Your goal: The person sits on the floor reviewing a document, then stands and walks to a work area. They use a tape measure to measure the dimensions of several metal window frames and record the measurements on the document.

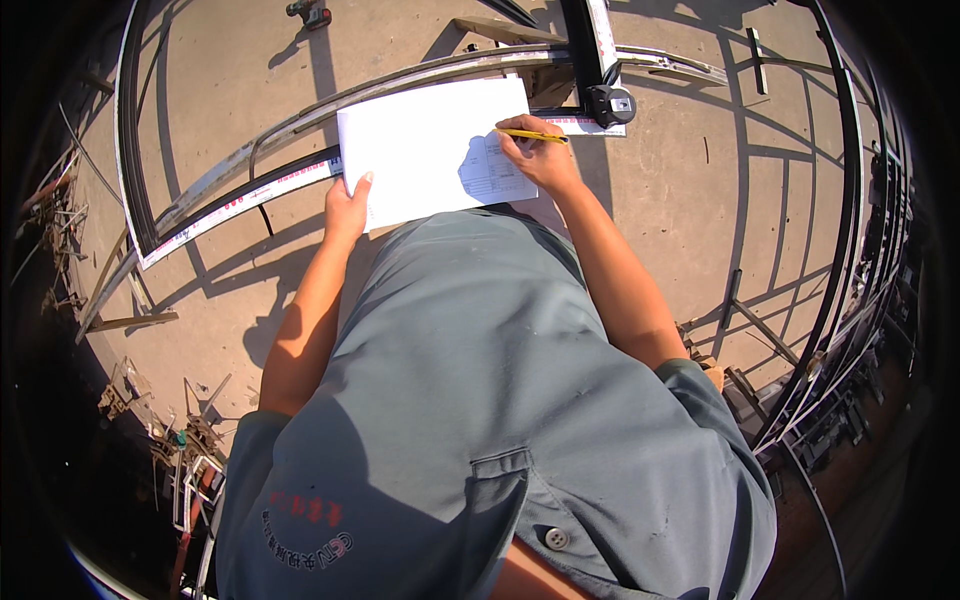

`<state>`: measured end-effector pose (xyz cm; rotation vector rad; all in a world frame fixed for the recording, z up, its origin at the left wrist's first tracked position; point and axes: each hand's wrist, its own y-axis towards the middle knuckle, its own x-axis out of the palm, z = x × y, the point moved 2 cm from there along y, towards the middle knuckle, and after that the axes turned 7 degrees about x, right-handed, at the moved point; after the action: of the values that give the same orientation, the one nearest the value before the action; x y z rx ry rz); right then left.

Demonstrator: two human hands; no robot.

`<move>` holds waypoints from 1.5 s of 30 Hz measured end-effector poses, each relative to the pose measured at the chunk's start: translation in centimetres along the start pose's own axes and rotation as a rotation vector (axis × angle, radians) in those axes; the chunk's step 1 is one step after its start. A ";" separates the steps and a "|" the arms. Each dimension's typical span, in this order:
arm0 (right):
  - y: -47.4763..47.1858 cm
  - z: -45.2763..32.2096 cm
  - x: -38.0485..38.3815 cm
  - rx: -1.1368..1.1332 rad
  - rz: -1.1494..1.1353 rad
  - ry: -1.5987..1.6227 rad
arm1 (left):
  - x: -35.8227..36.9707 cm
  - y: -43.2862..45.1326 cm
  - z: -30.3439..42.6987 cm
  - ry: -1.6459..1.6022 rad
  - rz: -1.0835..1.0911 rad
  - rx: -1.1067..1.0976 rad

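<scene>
A stack of white paper sheets (420,142) lies in front of my body, close to the waist of my grey shirt. Its lower right part, under a shadow, shows a printed table; sun glare hides the rest of the page. My left hand (349,206) grips the left edge, thumb on top and fingers hidden beneath. In my right hand (538,154) is a yellow pen (534,136), held over the right side of the sheet. Beyond the paper runs a dark metal frame (585,52) with white protective film along its edge. A black tape measure (611,105) rests on the frame's corner.
A cordless drill (311,13) lies on the concrete floor at the top. Long metal support rails (300,116) cross behind the paper. More frames and profiles (855,225) stand along the right. Metal scraps and stands (199,442) crowd the lower left.
</scene>
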<state>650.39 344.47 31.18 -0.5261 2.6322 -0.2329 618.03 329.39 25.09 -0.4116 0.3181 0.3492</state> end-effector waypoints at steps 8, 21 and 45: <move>0.4 -0.4 0.7 -0.032 0.009 -0.002 | 1.0 -0.2 -0.2 -0.054 0.010 -0.016; 0.6 -2.1 5.4 -0.036 -0.107 0.045 | 5.7 -0.2 4.2 0.047 0.096 -0.016; 1.8 -2.0 7.6 -0.284 -0.068 -0.144 | 5.4 -0.4 5.9 0.203 0.069 0.001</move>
<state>642.55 343.23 29.57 -0.6979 2.5212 0.1562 624.34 333.09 28.37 -0.4367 0.5312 0.3753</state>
